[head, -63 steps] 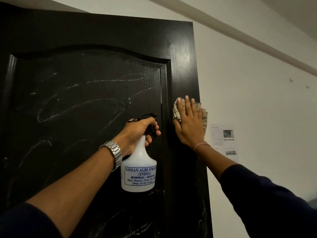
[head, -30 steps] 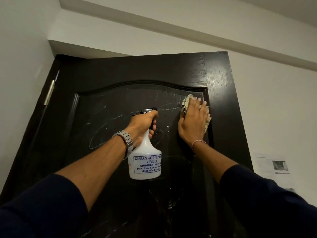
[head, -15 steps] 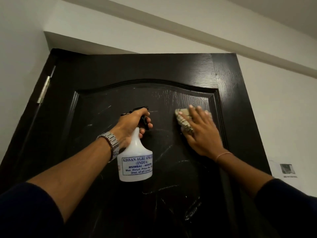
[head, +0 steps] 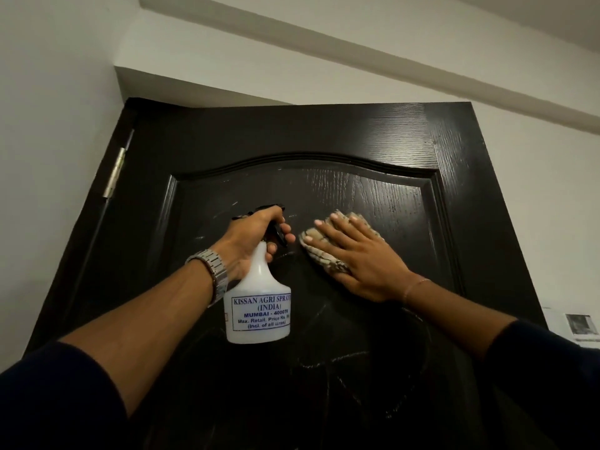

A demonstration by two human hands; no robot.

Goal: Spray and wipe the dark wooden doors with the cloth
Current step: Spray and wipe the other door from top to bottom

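The dark wooden door [head: 324, 134] filled the middle of the frame, its arched raised panel streaked with pale smears low in the frame. The left hand [head: 251, 240] was clenched around the black trigger head of a white spray bottle [head: 258, 306], which hung upright at frame centre, its blue-lettered label facing the camera, close in front of the panel. A metal wristwatch [head: 211, 271] sat on that wrist. Just right of the bottle, the right hand [head: 357, 254] lay flat with straight fingers, pressing a checked cloth [head: 316, 246] against the panel. A thin bracelet [head: 417, 285] circled the right wrist. A metal hinge [head: 115, 173] showed at the door's left edge, and a printed paper [head: 574, 328] hung on the white wall [head: 535, 190] at right.
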